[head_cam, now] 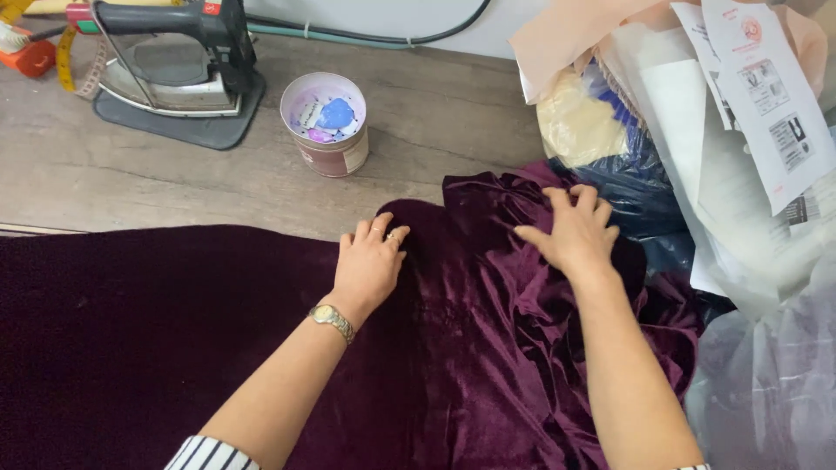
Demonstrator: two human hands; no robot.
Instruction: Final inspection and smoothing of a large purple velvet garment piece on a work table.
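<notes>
White printed sheets (766, 96), upper right

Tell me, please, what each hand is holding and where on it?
Neither hand clearly holds anything. The left hand lies flat on the purple velvet fabric near its far edge; the right hand presses spread fingers into its bunched folds.

A wooden table (453, 122) is covered along its near edge by purple velvet (157, 348). An iron (174, 61) and a tin (326, 126) are set toward the far edge. Bags and papers (740, 130) are piled at the right edge.
</notes>
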